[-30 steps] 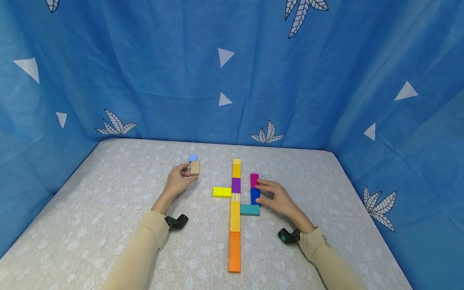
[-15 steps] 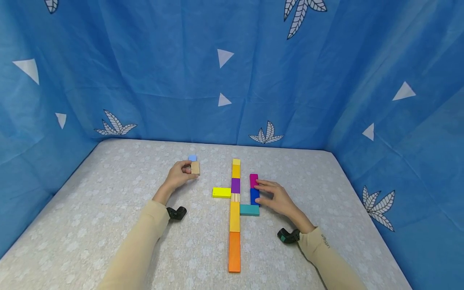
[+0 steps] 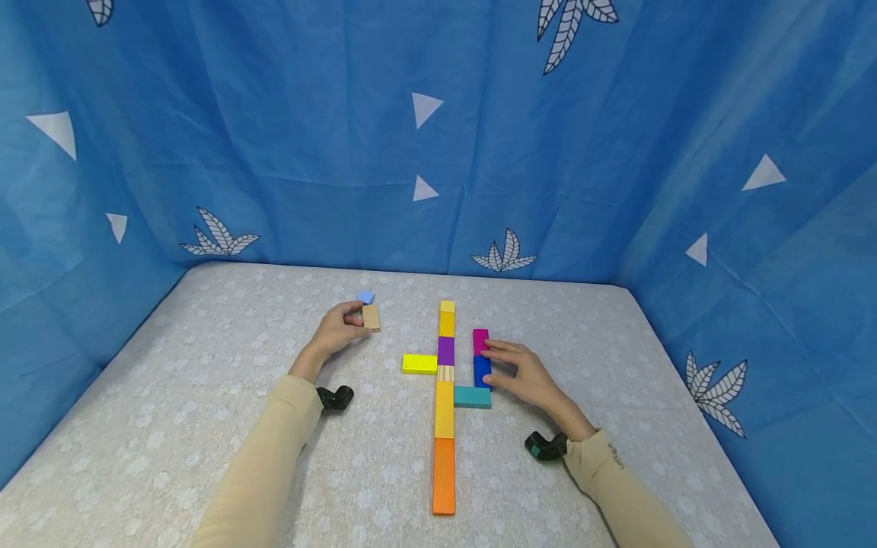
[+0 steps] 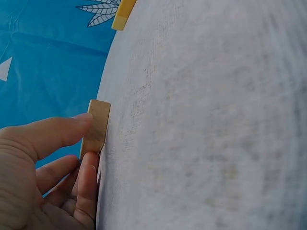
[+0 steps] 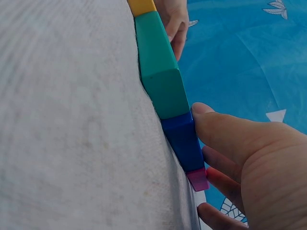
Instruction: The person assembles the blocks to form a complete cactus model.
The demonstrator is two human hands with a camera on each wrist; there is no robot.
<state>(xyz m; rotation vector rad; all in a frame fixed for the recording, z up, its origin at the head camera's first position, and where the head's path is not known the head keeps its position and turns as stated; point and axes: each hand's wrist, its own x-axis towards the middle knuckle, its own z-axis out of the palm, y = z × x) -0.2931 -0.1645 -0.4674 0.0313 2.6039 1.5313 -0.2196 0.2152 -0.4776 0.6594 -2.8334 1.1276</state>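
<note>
My left hand (image 3: 336, 329) pinches a small tan wooden block (image 3: 371, 318) between thumb and fingers. The left wrist view has the thumb on the broad face of this wooden block (image 4: 100, 122). Just behind it lies a light blue block (image 3: 366, 297), turned at an angle. On the other side, my right hand (image 3: 524, 374) rests over a dark blue block (image 3: 482, 371) and a magenta block (image 3: 480, 340) laid end to end. Its fingers are fairly straight; in the right wrist view the thumb (image 5: 225, 129) touches the top edge of the dark blue block.
A straight row of blocks runs up the middle: orange (image 3: 444, 476), amber (image 3: 444, 409), striped wood (image 3: 446, 373), purple (image 3: 446, 351) and yellow ones. A bright yellow block (image 3: 420, 364) juts left from it, a teal block (image 3: 473, 396) right. Blue curtains enclose the table (image 3: 226, 320).
The tan wooden block has shifted slightly right and tilted in my left hand. The light blue block behind it has turned at an angle. My right hand stays in place.
</note>
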